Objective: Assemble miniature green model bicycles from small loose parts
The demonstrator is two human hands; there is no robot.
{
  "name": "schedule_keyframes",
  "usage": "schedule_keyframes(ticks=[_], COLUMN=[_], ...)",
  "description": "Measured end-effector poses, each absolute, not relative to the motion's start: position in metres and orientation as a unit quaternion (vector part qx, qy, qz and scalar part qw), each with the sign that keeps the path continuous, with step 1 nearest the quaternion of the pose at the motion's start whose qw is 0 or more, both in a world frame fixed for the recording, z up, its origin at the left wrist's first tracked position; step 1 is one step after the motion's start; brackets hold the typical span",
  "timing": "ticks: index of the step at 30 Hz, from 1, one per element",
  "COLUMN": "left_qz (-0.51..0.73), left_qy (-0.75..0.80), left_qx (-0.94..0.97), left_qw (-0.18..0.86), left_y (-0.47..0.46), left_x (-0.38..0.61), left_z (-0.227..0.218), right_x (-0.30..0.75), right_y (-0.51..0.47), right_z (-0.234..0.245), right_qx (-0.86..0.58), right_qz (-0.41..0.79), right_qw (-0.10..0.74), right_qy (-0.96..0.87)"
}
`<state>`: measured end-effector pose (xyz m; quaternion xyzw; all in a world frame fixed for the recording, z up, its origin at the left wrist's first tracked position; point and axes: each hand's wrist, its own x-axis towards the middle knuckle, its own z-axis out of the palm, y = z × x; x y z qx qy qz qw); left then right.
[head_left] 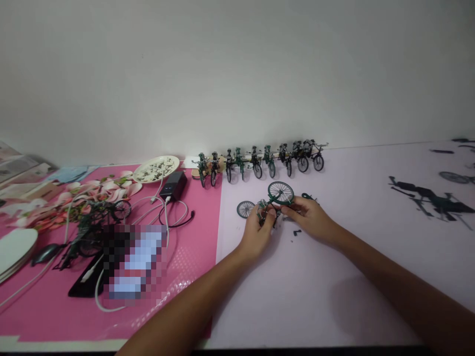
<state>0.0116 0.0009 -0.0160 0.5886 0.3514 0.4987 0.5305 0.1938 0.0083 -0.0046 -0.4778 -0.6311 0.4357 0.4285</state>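
Both hands are closed on a small green model bicycle [274, 198], held just above the pale surface. My left hand [257, 232] pinches its frame part from the left, thumb on top. From the right, my right hand [308, 215] grips it close beneath the raised spoked wheel [281, 193]. My fingers hide much of the frame. A loose spoked wheel [245, 209] lies just left of my left hand. Below the hands rests a small black part [297, 232], and a green part [308, 197] shows behind my right hand.
Several finished model bicycles [256, 163] stand in a row along the wall. Black parts [434, 198] lie at the right. On the pink mat [193, 267] are a pixelated phone [137, 262], cables, a power bank [173, 186], petals, a plate [156, 169] and piled bicycles [91, 227].
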Motion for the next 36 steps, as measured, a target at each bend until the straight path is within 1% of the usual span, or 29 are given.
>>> schedule_keyframes(ticks=[6,13,20,29,36], left_qz=[0.496,0.501,0.505,0.485,0.485], left_qy=[0.352,0.372,0.377,0.351,0.334], left_qx=[0.583,0.577,0.571,0.526,0.460], left_qw=[0.538,0.527,0.527,0.604,0.664], left_y=[0.002,0.000,0.001,0.009,0.012], left_x=[0.013,0.013,0.012,0.009,0.010], left_z=[-0.017,-0.014,-0.016,-0.014,-0.021], right_x=[0.196,0.200,0.199,0.198,0.200], right_y=[0.010,0.009,0.009,0.007,0.009], right_z=[-0.010,-0.012,-0.008,-0.003,-0.008], right_qx=[-0.471,-0.496,-0.492,-0.492,-0.500], right_qz=[0.427,0.379,0.423,0.429,0.401], right_qw=[0.422,0.407,0.410,0.385,0.412], right_qy=[-0.646,-0.667,-0.641,-0.653,-0.648])
